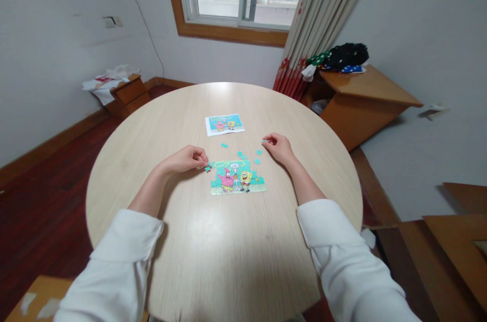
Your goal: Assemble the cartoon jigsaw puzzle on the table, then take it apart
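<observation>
Two bare hands work over a round pale table, their wrists coming out of white sleeves. A partly joined puzzle lies flat on the table between the hands, its lower edge straight and its upper right edge ragged; it shows a pink starfish, a pale figure and a yellow sponge. The left hand is curled at the puzzle's upper left corner, fingertips together beside a teal piece; I cannot tell whether it grips anything. The right hand, well apart from the puzzle, pinches a small piece between thumb and finger. Beyond the puzzle's upper edge are loose pieces, some near its right corner. Farther off lies a picture sheet with a similar scene. Behind the table are a window and a curtain.
</observation>
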`<act>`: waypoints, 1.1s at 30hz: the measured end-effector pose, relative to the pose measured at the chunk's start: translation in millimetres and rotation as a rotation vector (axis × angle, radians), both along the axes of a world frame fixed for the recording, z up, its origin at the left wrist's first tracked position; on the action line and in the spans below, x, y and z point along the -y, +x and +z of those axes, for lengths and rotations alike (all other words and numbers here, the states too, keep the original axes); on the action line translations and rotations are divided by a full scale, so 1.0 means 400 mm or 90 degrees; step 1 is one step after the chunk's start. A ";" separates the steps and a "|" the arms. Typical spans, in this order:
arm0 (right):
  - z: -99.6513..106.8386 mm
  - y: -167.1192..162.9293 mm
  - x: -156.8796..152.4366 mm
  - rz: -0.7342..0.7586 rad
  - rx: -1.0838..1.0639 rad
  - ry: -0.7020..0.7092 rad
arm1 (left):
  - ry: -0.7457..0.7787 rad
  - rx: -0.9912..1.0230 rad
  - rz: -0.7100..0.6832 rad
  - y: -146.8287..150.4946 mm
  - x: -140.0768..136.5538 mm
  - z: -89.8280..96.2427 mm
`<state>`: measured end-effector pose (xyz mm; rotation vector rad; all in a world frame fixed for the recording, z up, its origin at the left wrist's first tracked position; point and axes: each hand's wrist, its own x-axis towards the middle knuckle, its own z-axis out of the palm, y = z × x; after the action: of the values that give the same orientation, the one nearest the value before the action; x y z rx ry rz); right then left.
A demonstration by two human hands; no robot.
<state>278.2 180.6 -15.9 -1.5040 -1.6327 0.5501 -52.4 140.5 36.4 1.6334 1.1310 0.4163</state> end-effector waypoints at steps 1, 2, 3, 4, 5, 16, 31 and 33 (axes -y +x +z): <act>0.000 0.000 0.000 -0.001 0.000 0.002 | -0.009 -0.006 0.001 0.003 0.001 0.003; 0.001 -0.001 0.000 -0.001 0.001 0.003 | -0.017 -0.013 0.006 0.006 0.003 0.006; 0.002 -0.001 0.001 -0.001 0.001 0.004 | -0.025 -0.021 0.012 0.010 0.004 0.009; 0.002 -0.001 0.001 -0.001 0.001 0.003 | -0.033 -0.032 0.016 0.013 0.006 0.012; 0.003 -0.001 0.001 -0.001 0.001 0.002 | -0.041 -0.043 0.017 0.017 0.007 0.016; 0.000 0.001 -0.001 0.002 0.010 0.007 | -0.088 -0.087 0.017 0.038 0.017 0.030; -0.004 0.000 -0.001 0.002 0.001 0.006 | -0.153 -0.080 -0.026 0.046 0.025 0.026; -0.002 -0.001 0.000 0.002 -0.001 0.006 | -0.160 -0.073 -0.030 0.046 0.026 0.025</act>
<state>278.0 180.5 -16.7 -1.4949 -1.6348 0.5441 -34.0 129.9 46.3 1.4738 1.1774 0.1450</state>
